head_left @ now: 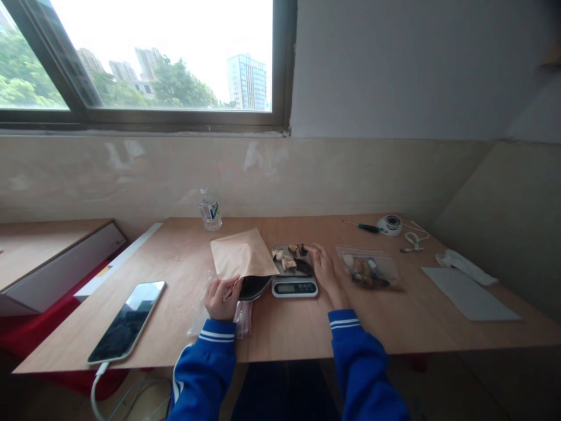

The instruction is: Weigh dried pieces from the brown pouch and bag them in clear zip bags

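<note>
My left hand (222, 298) pinches the near edge of a brown kraft paper pouch (243, 254), whose dark mouth gapes toward the scale. On the small digital kitchen scale (294, 287) lie several pale and dark dried pieces (289, 262), perhaps mushrooms. My right hand (322, 266) is at the scale's right edge, its fingers stretched toward the pieces; whether they touch any is unclear. Under the pouch and my left hand lie clear plastic zip bags (243, 318).
A clear zip bag of dark pieces (368, 269) lies right of the scale. Farther off are a bottle (210, 210), a screwdriver (368, 227) and a white dome camera (390, 224). A phone (129, 321) with a cable lies left; a white sheet (468, 294) and cloth (467, 266) lie right.
</note>
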Demonstrator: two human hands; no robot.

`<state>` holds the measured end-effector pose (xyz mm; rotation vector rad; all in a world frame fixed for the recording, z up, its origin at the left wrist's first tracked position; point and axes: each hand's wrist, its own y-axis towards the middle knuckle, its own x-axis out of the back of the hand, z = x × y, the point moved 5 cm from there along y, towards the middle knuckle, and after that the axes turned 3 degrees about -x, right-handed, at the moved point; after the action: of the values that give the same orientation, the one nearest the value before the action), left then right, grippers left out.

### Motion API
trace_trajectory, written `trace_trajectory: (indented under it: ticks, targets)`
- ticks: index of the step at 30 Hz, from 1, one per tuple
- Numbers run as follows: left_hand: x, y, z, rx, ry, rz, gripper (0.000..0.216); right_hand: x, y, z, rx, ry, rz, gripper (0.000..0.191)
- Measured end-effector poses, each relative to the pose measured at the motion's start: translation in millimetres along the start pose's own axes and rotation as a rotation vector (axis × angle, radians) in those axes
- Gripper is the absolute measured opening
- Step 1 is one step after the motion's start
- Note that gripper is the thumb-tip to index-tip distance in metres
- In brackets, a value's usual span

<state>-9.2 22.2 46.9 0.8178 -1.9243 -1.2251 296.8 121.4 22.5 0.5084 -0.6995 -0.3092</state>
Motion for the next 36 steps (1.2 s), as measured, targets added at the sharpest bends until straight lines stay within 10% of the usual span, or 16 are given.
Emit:
trace_trajectory:
  ticks: [7,17,23,36]
  targets:
    - [0,2,-4,-0.018,-0.007,-0.004,0.006,-10,0,5,-0.037,0.081,0.165,0.062]
    - [-2,-1,1,-0.002,-0.014,-0.015,0.006,4,-10,-21,-0.157,-0.076,-0.179,0.065]
    - [0,1,3,0.024,0.091,-0.039,0.007,-9,-7,0,-0.024,-0.016,-0.038,0.06]
    - [5,-2,27,0.497,0.398,-0.12,0.031,-23,6,22,0.016,0.085,0.155,0.053]
